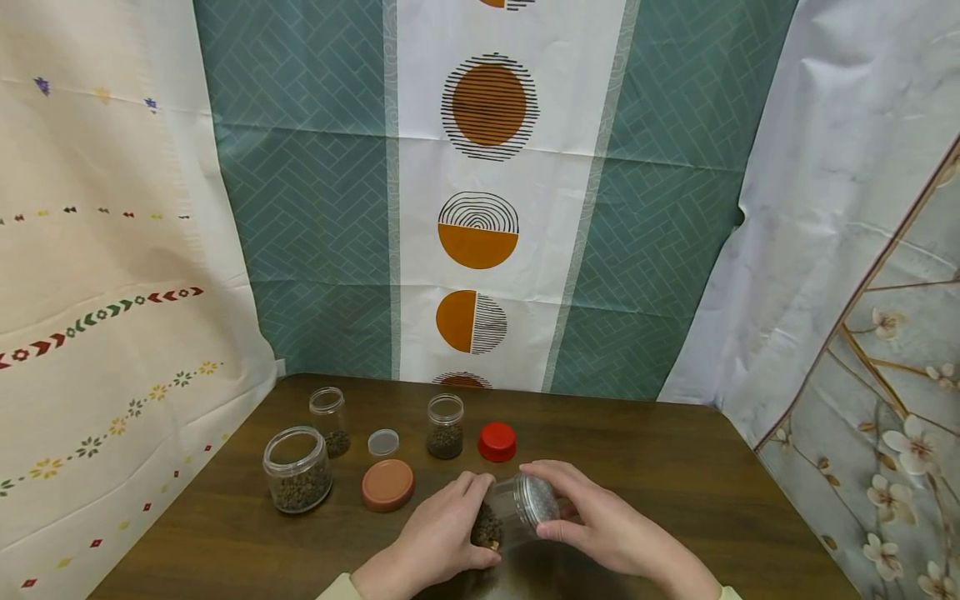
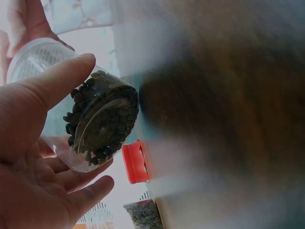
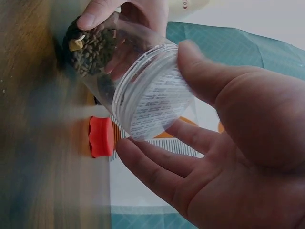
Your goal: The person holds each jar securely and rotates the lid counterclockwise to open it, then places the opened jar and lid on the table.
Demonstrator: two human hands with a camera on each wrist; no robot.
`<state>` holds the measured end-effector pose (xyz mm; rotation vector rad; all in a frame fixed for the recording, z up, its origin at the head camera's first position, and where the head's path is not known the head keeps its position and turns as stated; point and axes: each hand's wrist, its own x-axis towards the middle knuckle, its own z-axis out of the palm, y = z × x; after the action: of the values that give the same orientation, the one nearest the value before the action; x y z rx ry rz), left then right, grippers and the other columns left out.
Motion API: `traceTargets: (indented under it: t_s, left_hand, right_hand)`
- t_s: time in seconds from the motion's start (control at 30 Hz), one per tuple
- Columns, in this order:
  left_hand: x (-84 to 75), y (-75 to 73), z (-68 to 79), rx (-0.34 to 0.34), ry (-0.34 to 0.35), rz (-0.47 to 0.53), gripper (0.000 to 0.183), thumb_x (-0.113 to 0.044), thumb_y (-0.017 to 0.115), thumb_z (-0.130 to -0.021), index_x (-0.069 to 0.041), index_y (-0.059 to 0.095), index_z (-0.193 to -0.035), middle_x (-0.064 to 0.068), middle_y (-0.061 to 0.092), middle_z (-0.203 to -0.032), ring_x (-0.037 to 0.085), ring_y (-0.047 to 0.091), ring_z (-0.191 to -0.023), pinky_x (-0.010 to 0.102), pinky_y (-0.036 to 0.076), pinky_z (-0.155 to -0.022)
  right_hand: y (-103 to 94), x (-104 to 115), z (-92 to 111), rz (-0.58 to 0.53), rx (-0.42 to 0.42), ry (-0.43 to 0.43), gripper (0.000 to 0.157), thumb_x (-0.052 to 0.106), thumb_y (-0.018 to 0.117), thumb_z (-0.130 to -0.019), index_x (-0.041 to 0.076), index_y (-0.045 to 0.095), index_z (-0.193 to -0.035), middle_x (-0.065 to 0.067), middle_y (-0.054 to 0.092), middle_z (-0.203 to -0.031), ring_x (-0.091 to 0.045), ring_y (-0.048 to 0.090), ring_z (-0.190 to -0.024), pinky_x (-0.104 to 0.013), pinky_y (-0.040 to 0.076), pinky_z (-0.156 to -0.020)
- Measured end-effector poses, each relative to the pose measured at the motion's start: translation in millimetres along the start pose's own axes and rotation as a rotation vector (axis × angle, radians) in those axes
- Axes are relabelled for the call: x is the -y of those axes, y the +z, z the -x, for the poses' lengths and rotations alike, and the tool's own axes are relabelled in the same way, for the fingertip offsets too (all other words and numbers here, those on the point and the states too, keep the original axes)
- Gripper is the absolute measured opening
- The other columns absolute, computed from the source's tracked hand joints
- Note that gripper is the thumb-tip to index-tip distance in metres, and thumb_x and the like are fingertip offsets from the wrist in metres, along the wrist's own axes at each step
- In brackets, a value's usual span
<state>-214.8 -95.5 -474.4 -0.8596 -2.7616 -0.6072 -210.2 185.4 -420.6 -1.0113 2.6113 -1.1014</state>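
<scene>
A clear plastic jar [image 1: 512,517] is tilted above the front of the table, its mouth toward the right. Dark pellet-like grains [image 3: 96,45] lie in its bottom end, with a small yellowish piece among them. My left hand [image 1: 442,533] grips the jar around its lower half, thumb on the near side. At the mouth end, my right hand [image 1: 600,518] holds the threaded rim between thumb and fingers. A whitish seal with printed lines [image 3: 159,102] covers the mouth. Behind the jar stands a red cap [image 1: 497,442] with a wavy edge.
On the left are a wide open jar of grains [image 1: 298,492] and a narrower jar [image 1: 337,442]. Another small jar [image 1: 446,442] stands behind my hands. An orange-brown lid [image 1: 387,485] and a small clear lid [image 1: 383,442] lie between them. Hanging cloths surround the wooden table [image 1: 675,475].
</scene>
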Motion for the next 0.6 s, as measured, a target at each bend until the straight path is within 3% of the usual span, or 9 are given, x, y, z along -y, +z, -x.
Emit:
traceTargets:
  t_s: [0.27, 0.5, 0.6]
  left_hand:
    - [0.2, 0.6, 0.7, -0.004, 0.011, -0.012, 0.094, -0.046, 0.103, -0.076, -0.007, 0.058, -0.148, 0.003, 0.064, -0.124, 0.015, 0.066, -0.107, 0.037, 0.06, -0.085]
    - [1.6, 0.8, 0.6, 0.007, 0.005, 0.0, 0.094, -0.047, 0.103, -0.077, -0.006, 0.057, -0.149, 0.003, 0.064, -0.125, 0.016, 0.066, -0.108, 0.037, 0.06, -0.085]
    - [2.3, 0.6, 0.2, 0.006, 0.007, -0.001, 0.093, -0.047, 0.102, -0.077, -0.007, 0.057, -0.148, 0.003, 0.064, -0.125, 0.015, 0.066, -0.108, 0.037, 0.06, -0.085]
  right_hand:
    - [5.2, 3.1, -3.2, 0.1, -0.117, 0.016, 0.062, 0.055, 0.065, -0.108, 0.045, 0.043, -0.166, 0.006, 0.047, -0.164, -0.029, 0.062, -0.138, -0.052, 0.055, -0.107]
    - [2.3, 5.6, -7.3, 0.092, -0.123, 0.098, 0.059, 0.052, 0.071, -0.106, 0.033, 0.055, -0.16, 0.001, 0.062, -0.144, -0.015, 0.07, -0.107, -0.034, 0.059, -0.08]
    - [1.9, 4.5, -7.8, 0.073, -0.111, 0.114, 0.058, 0.05, 0.073, -0.106, 0.032, 0.057, -0.158, 0.001, 0.064, -0.141, -0.012, 0.069, -0.104, -0.031, 0.058, -0.076]
